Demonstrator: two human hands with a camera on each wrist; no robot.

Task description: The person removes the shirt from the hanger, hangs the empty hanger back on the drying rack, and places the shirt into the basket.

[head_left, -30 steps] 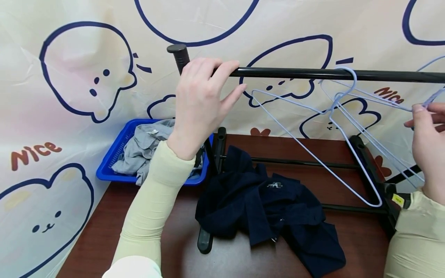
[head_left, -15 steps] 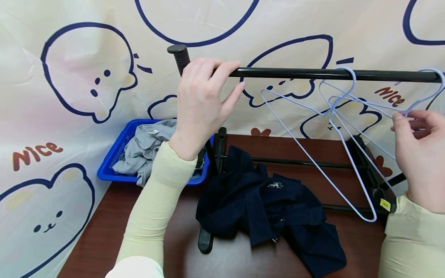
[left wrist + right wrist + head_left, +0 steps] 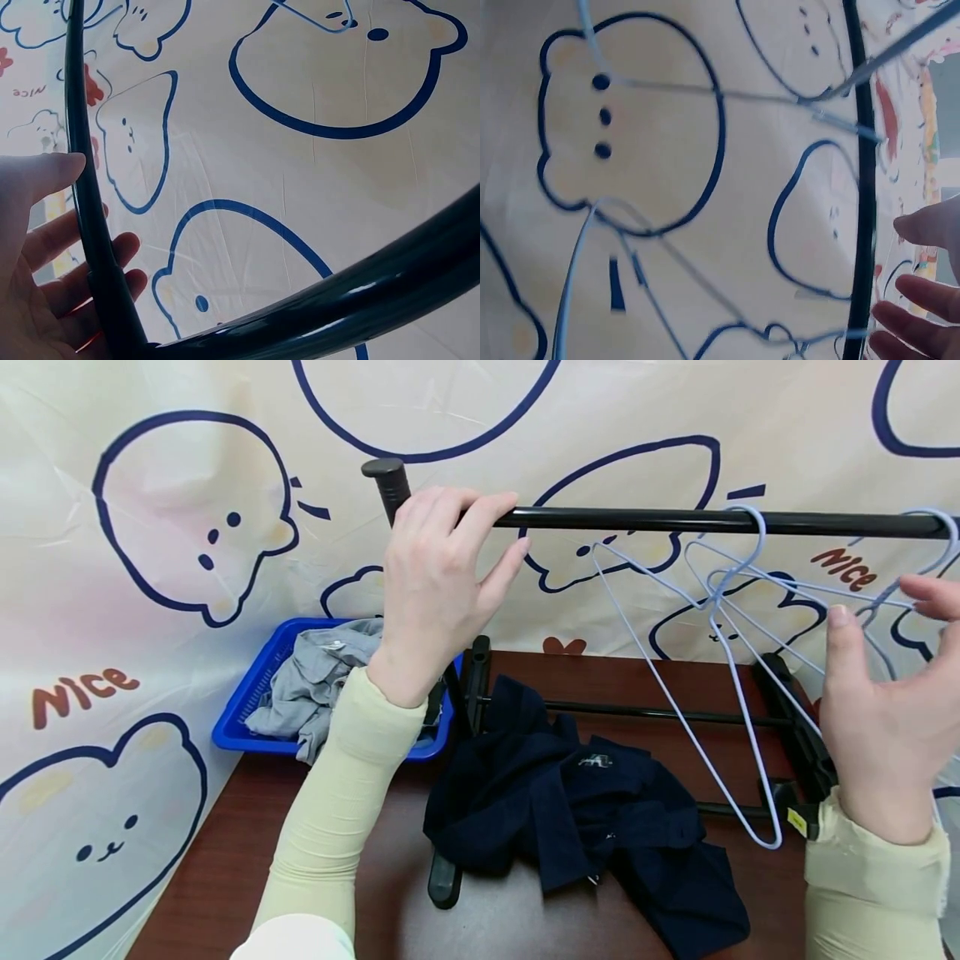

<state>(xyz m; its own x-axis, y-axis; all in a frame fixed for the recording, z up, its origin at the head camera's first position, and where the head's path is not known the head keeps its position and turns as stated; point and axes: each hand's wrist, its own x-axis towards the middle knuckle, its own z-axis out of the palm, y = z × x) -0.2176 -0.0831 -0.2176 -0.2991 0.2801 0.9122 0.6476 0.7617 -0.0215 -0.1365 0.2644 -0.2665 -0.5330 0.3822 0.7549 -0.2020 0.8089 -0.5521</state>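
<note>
My left hand grips the black rail of a clothes rack close to its left end. In the left wrist view the thumb lies on one side of the bar and the fingers curl round the other. Two pale blue wire hangers hang by their hooks: one at mid-rail, another at the right. My right hand is beside the right hanger, thumb and fingers spread, nothing held; the right wrist view shows the fingertips apart. Part of the right hanger is hidden behind this hand.
A crumpled navy shirt lies on the brown table, over part of the rack's base. Behind my left forearm is a blue basket with grey clothing in it. A printed curtain hangs behind everything.
My right hand drew the right hanger leftward along the rail, then let go and spread its fingers. The mid-rail hanger has swung round. The left hand stays on the rail.
</note>
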